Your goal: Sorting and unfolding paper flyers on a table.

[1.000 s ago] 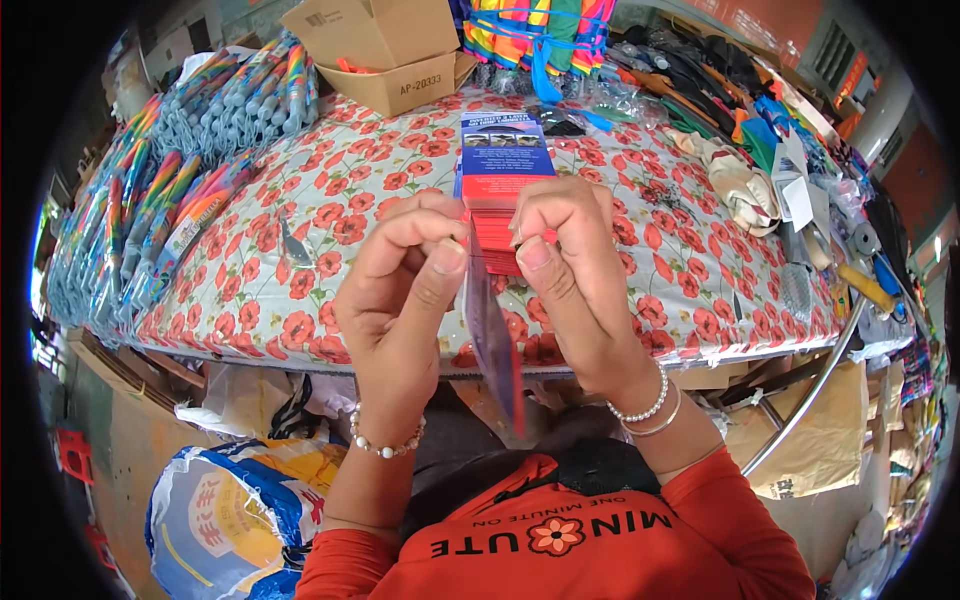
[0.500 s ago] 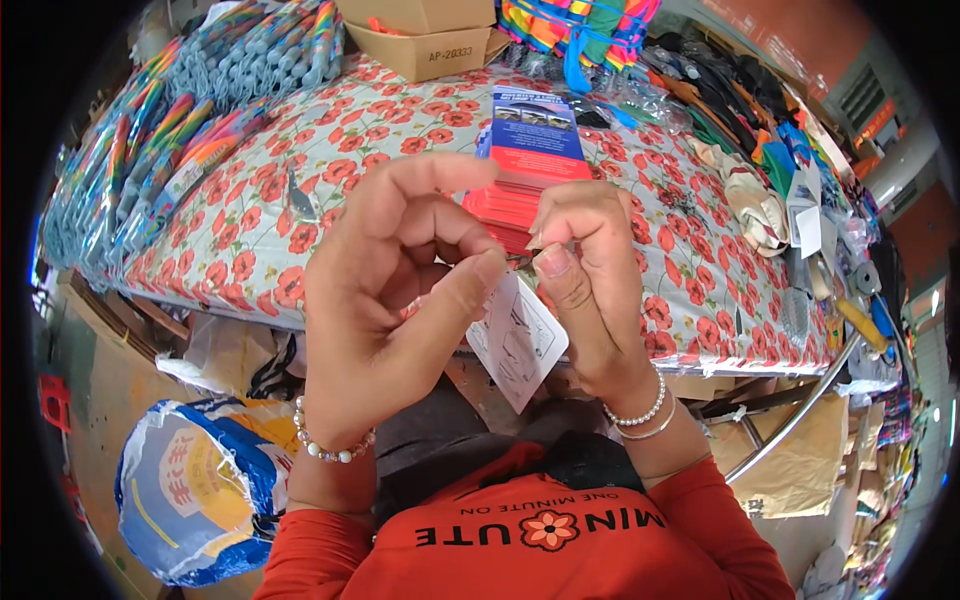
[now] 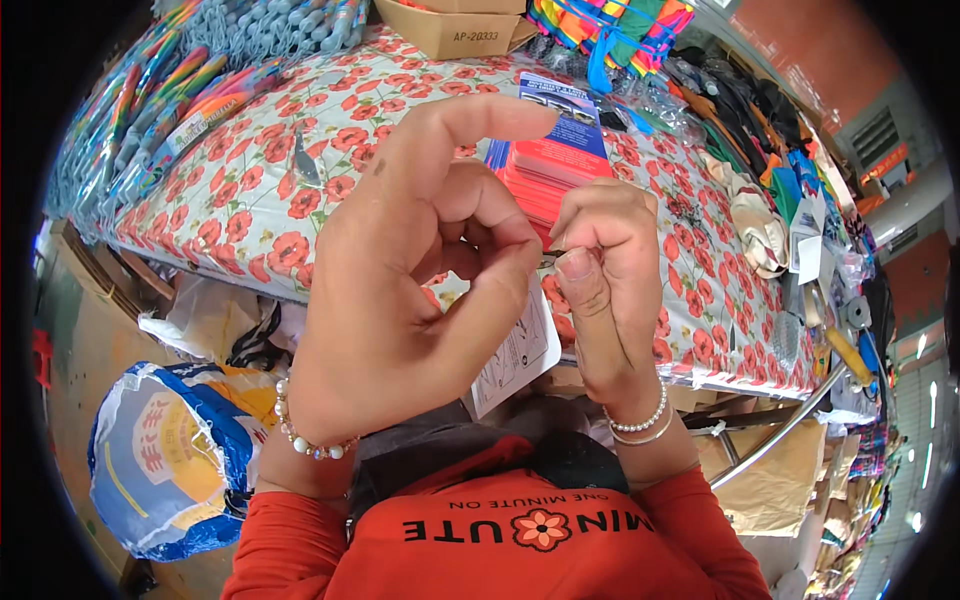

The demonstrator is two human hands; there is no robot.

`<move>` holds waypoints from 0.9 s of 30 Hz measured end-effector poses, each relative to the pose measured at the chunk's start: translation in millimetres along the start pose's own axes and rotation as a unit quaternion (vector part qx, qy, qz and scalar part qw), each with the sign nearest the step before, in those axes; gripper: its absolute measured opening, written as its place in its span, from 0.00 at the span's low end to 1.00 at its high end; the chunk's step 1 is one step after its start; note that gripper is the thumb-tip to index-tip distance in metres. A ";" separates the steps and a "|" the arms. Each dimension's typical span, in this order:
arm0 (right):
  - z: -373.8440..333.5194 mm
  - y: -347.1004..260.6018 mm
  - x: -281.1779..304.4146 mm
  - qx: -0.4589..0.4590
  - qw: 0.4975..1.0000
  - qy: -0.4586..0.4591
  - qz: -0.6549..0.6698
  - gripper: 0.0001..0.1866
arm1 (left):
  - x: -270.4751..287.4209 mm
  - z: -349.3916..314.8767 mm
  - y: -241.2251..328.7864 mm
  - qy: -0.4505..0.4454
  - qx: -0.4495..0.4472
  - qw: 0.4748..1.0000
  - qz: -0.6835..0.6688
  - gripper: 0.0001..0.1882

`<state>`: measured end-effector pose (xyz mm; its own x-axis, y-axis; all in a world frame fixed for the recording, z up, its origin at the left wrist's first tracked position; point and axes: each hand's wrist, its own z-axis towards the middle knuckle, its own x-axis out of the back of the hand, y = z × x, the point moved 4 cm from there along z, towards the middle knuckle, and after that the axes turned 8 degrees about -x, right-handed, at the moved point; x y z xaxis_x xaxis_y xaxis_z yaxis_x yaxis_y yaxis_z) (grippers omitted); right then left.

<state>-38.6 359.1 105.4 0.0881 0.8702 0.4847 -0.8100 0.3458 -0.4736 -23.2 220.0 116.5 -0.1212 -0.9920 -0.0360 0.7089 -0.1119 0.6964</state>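
While both hands work close together above the table edge, the white printed card (image 3: 520, 357) hangs below the fingertips of the left hand (image 3: 410, 265), its upper part hidden behind that hand's thumb. The left thumb and a bent finger are brought together at their tips, with the index finger stretched clear above; whether they grip the card itself or only its tie cannot be told. The right hand (image 3: 612, 285) pinches narrowly, thumb against curled forefinger, at a thin dark strand (image 3: 549, 256) that shows between the two hands. The card's right edge lies just beside the right thumb, apart from it. In judgement, the card is light and fairly stiff, smooth enough to slide, and liable to crease or swing; an edge or upper corner appears the sound place to hold. The strand is probably soft and limp, best taken near its end between fingertip pads. Beyond the hands, a stack of blue and red cards (image 3: 545, 170) rests on the flowered tablecloth (image 3: 250, 205)
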 end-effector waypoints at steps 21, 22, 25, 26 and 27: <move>-14.8 12.5 5.5 0.030 0.999 -0.002 0.012 0.02 | -20.9 -13.4 -18.2 0.011 0.057 0.998 -0.033 0.20; -16.0 14.6 5.2 0.027 1.000 -0.003 0.013 0.02 | -21.9 -12.6 -19.0 0.002 0.057 0.998 -0.025 0.19; -19.8 28.0 3.1 -0.017 1.000 0.004 0.001 0.08 | -24.9 -11.8 -31.5 -0.009 0.070 0.997 -0.017 0.19; -22.9 29.6 3.1 -0.016 1.000 0.005 0.001 0.08 | -26.5 -12.1 -34.9 -0.015 0.074 0.997 -0.013 0.18; -27.5 33.6 2.2 -0.058 0.998 -0.010 0.022 0.08 | -26.8 -13.3 -36.3 -0.016 0.072 0.997 -0.011 0.18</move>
<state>-49.6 382.3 70.3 0.0419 0.8782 0.4765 -0.7407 0.3473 -0.5751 -36.5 249.9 82.7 -0.1593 -0.9867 -0.0323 0.5982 -0.1226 0.7919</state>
